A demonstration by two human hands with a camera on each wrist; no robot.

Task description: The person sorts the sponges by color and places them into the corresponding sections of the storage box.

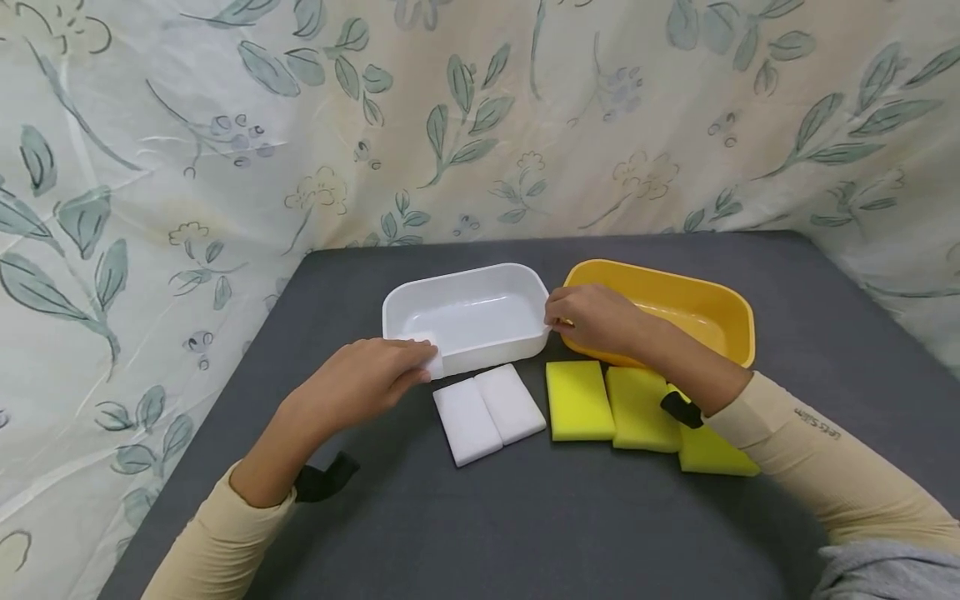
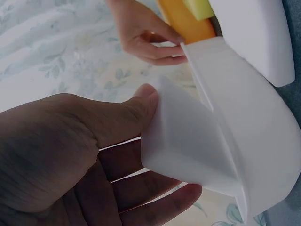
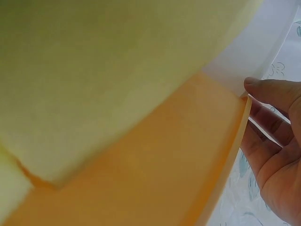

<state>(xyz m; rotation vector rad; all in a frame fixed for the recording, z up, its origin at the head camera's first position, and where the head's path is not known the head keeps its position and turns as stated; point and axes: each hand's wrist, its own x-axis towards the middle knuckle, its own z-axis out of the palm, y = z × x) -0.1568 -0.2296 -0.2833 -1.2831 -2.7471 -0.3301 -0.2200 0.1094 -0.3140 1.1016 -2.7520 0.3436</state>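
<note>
A white sponge (image 2: 188,136) is held between the thumb and fingers of my left hand (image 1: 367,375), at the near left corner of the white tray (image 1: 487,355). In the left wrist view, the sponge's far edge overlaps the tray rim. My right hand (image 1: 600,317) pinches the white tray's right end at the rim, with the thumb (image 3: 263,89) on one side and the fingers curled on the other. Its forearm crosses above the orange-yellow tray (image 1: 738,321). Two white sponges (image 1: 487,414) lie side by side on the table in front of the white tray.
Several yellow sponges (image 1: 580,402) lie in a row before the orange-yellow tray, partly hidden under the right forearm. The dark grey table (image 1: 480,525) ends at a floral curtain (image 1: 480,125) behind and at the left. Black wrist straps (image 1: 326,479) hang below both wrists.
</note>
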